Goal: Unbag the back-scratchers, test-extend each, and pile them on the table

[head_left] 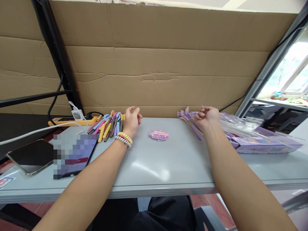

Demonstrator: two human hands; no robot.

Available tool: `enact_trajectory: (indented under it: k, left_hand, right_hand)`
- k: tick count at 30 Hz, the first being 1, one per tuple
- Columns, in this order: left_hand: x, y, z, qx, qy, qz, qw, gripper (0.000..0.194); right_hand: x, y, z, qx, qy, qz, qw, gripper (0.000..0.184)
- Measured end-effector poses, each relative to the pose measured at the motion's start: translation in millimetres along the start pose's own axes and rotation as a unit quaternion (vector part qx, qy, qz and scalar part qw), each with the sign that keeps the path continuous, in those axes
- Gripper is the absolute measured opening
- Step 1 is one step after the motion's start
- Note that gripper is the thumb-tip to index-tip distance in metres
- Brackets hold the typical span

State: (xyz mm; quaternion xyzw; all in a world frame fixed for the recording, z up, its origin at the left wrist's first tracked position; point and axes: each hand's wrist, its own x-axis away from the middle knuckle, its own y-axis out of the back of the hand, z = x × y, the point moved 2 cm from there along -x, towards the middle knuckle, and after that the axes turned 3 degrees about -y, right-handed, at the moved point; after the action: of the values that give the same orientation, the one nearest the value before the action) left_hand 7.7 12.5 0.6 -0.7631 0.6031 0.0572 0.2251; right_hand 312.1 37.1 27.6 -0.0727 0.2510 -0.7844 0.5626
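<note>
My left hand (133, 121) is raised just right of a bundle of colourful slim pen-like sticks (108, 126). Its fingers are curled inward, and whatever may lie inside them is hidden. Over some purple see-through plastic packets (190, 120) is my right hand (207, 117), closed with the fingertips pinched together. A faint clear tip shows above those fingers, too small to name. Between the hands, a small pile of pink patterned stickers or cards (158, 135) lies flat on the grey table (154, 163).
At the right lies a purple box (267, 144) with clear plastic over it. On the left are a dark phone (33, 157), a partly blurred tablet-like screen (81, 157), a yellow power strip (92, 121) and a white charger (77, 113). A cardboard wall (158, 64) stands behind.
</note>
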Motion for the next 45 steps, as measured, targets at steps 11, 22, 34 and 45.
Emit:
enact_trajectory:
  k: [11,22,34,45]
  left_hand:
    - [1.4,-2.1,2.3,-0.027,-0.002,0.032,0.999,0.016]
    - [5.0,-5.1,6.0,-0.067,0.013,0.065,0.996,0.016]
    - [13.9,-10.5,15.5,-0.212,-0.049,0.175,0.96,0.019]
    - [14.8,-11.2,15.7,-0.226,-0.026,0.193,0.954,0.024]
  right_hand:
    - [26.4,-7.0,16.0,-0.182,0.025,-0.092,0.979,0.036]
    - [5.3,-3.1,-13.5,-0.007,-0.002,-0.074,0.997,0.05]
    - [4.6,2.0,-38.6,0.644,0.07,-0.08,0.758,0.02]
    - [4.8,9.4,-49.1,0.771,-0.058,-0.091,0.628,0.044]
